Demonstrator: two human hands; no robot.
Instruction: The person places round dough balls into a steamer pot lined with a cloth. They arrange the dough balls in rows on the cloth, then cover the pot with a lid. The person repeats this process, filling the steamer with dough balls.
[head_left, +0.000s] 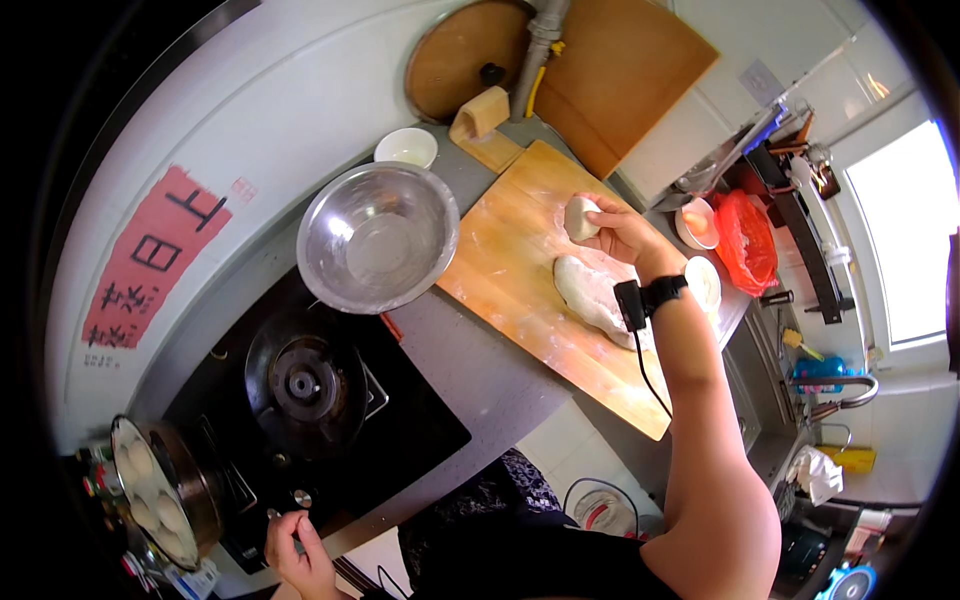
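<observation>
My right hand (611, 231) grips a rounded piece of pale dough (581, 218) between thumb and fingers, raised above the wooden board (510, 247). A long floured dough roll (592, 300) lies on the board below that hand, its near end partly hidden by my wrist. My left hand (300, 553) is loosely curled at the stove's front edge, beside a round control knob (302, 499). A small shiny metal part shows at its fingertips; whether the fingers hold it is unclear. To the left, a steamer pot (191, 487) holds several round dough buns (142, 512).
A steel mixing bowl (379, 238) stands between the board and the black gas stove (420, 420). Behind it is a white bowl (406, 147). Right of the board are another white bowl (697, 225), a red plastic bag (746, 244) and a sink faucet (859, 390).
</observation>
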